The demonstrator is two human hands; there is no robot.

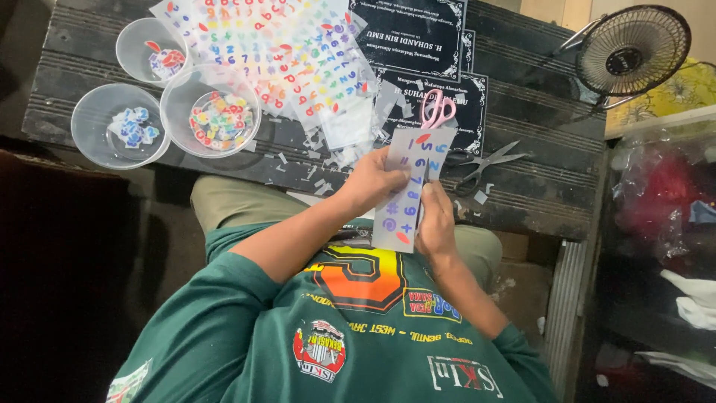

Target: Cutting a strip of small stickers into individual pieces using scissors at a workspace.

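**Over the lap, one sticker strip pinched in both hands**

Nearest, above a green printed shirt (350,328): both hands raised just short of the table (537,201) edge. Left hand (377,183) closed on the near-left edge of a narrow clear strip (406,190), thumb on top. Right hand (436,224) closed on the lower right edge, fingers curled behind. Strip held upright between them, off the table, dotted with blue and purple numbers and signs and a few red ovals.

Judged from the two-handed pinch: at the stage of holding and lining up the strip, with no blade on it. Any cut calls for freeing one hand and taking up a pair of scissors while the other hand keeps the strip taut.

Just beyond, on the dark slatted table: metal scissors (485,164) lying open to the right of the strip, untouched. Pink scissors (438,110) showing at the strip's far end, handles only, no hand on them; blades hidden behind the strip. Small clear scraps (328,149) scattered nearby.

Farther off: black plaques (418,30) with white lettering, partly under a spread of sticker sheets (276,45). To the left, three clear cups (221,112) holding cut coloured pieces, sorted apart. Far right, off the table corner, a small black fan (634,48).
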